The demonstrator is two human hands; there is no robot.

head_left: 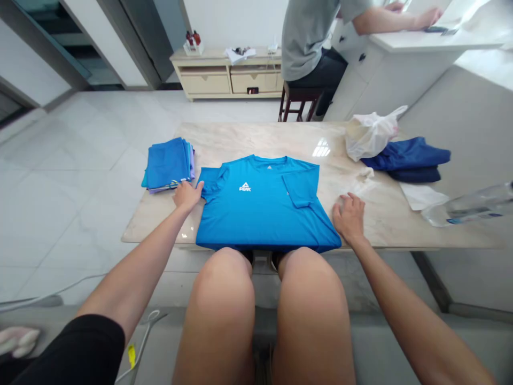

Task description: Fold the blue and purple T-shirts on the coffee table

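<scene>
A bright blue T-shirt (256, 214) with a white PEAK logo lies spread front up on the table, its lower edge at the table's near side. Its sleeve on the right is folded inward over the chest; the one on the left is bunched. My left hand (187, 195) is between that bunched sleeve and a stack of folded clothes (168, 163), fingers apart, fingertips close to both. Whether it touches either I cannot tell. To the shirt's right, my right hand (350, 218) rests on the table with loosely bent, parted fingers, holding nothing.
The marble-topped table (385, 224) bears a white plastic bag (372, 133), dark blue clothing (412, 155), white paper (420, 197) and a clear plastic bottle (476, 204) at the right. Beyond it, a person in a grey shirt (302, 40) sits on a stool at a counter.
</scene>
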